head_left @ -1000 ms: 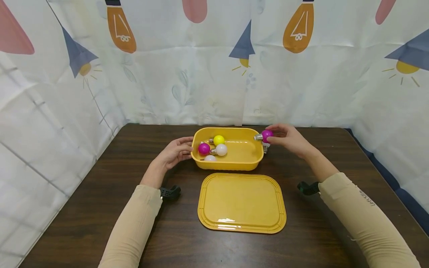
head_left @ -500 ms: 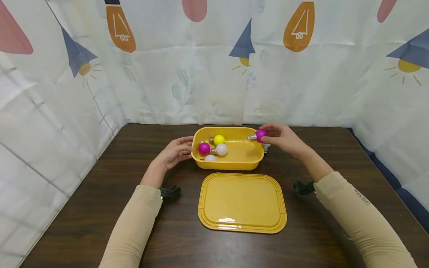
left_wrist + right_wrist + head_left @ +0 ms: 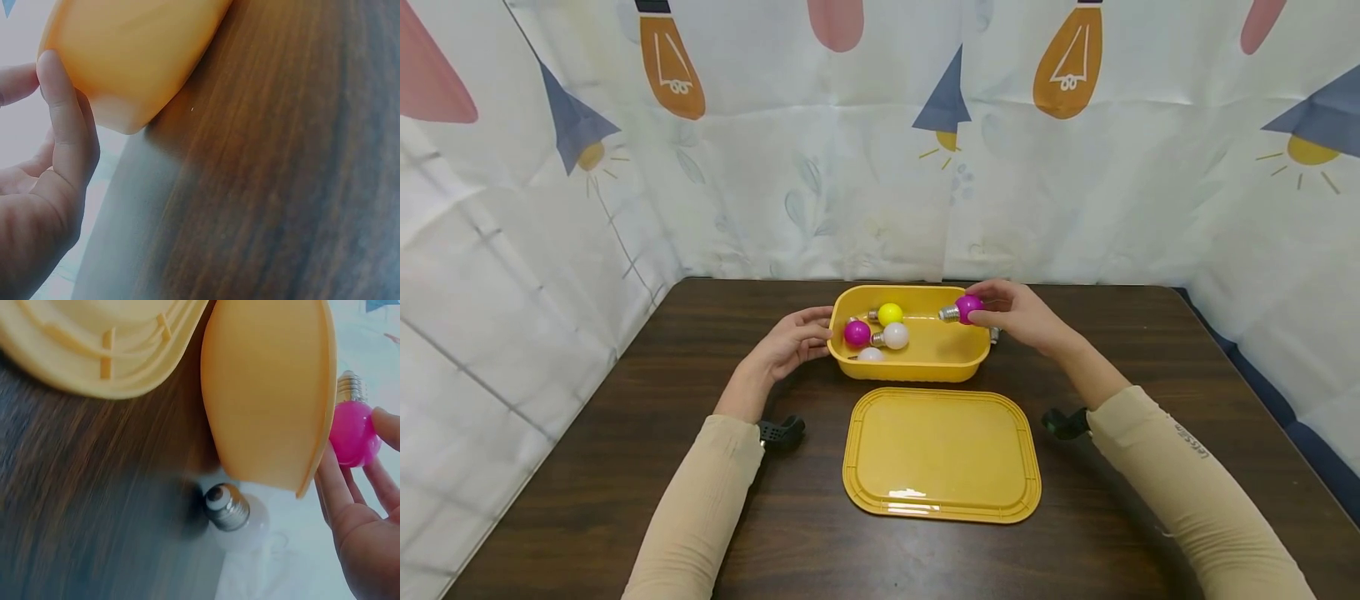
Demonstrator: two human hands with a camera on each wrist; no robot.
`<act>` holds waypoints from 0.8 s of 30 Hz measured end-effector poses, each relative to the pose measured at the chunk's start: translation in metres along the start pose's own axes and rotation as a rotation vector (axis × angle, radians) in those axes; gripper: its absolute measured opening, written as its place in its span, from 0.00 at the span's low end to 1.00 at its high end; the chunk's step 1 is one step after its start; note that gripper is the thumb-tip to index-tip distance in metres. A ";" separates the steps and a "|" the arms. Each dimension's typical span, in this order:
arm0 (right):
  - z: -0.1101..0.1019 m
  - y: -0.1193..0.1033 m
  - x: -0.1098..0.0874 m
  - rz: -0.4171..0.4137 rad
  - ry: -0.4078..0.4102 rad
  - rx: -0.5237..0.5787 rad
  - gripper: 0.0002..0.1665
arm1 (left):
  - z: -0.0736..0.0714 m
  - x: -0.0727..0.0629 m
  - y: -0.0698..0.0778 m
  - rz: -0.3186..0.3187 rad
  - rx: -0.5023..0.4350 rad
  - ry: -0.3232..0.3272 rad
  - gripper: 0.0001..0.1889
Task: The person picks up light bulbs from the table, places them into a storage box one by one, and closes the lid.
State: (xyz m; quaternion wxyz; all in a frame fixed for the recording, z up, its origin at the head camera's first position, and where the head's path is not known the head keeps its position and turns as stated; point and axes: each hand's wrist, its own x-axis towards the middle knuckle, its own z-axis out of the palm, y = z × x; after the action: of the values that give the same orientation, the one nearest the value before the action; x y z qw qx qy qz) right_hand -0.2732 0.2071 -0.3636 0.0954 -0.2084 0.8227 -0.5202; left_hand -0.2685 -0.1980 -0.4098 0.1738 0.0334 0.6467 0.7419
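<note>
My right hand (image 3: pixel 1018 312) pinches a magenta light bulb (image 3: pixel 969 309) by its round globe, its metal screw base pointing left. The bulb is over the right part of a yellow plastic box (image 3: pixel 936 372), above its floor. My left hand (image 3: pixel 790 340) touches the box's left end with relaxed fingers; in the left wrist view its fingertips (image 3: pixel 51 65) meet the rim. Inside, at the left, lie a yellow bulb (image 3: pixel 891 313), another magenta bulb (image 3: pixel 857 334) and two white ones, the nearer white bulb (image 3: pixel 870 355) partly hidden by the front wall.
A yellow lid (image 3: pixel 942 455) lies flat on the dark wooden table (image 3: pixel 775 533) in front of the box. Just outside the box's right end is a white bulb (image 3: pixel 240 519), mostly hidden in the head view. A printed curtain (image 3: pixel 865 192) hangs behind the table.
My right hand has carried the magenta bulb left, from the box's right rim to over its inside. The left hand and the box have stayed in place.
</note>
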 end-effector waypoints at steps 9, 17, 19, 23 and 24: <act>0.021 -0.004 0.009 -0.032 -0.050 0.047 0.26 | 0.000 0.000 0.000 0.001 0.005 -0.006 0.30; 0.034 -0.006 0.015 -0.013 -0.064 0.066 0.27 | 0.000 -0.001 0.000 0.000 -0.002 -0.011 0.30; 0.036 -0.007 0.016 -0.011 -0.067 0.071 0.27 | 0.000 -0.001 0.000 0.001 -0.002 -0.011 0.30; 0.040 -0.009 0.017 -0.016 -0.075 0.044 0.27 | 0.000 -0.001 0.000 0.006 0.005 -0.011 0.31; 0.040 -0.009 0.018 -0.018 -0.076 0.035 0.27 | 0.000 -0.001 0.000 0.008 0.007 -0.012 0.31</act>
State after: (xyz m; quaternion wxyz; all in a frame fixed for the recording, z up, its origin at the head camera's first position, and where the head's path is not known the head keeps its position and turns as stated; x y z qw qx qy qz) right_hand -0.2717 0.1630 -0.3722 0.1257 -0.2337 0.8073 -0.5271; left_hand -0.2671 -0.1985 -0.4099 0.1747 0.0412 0.6481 0.7401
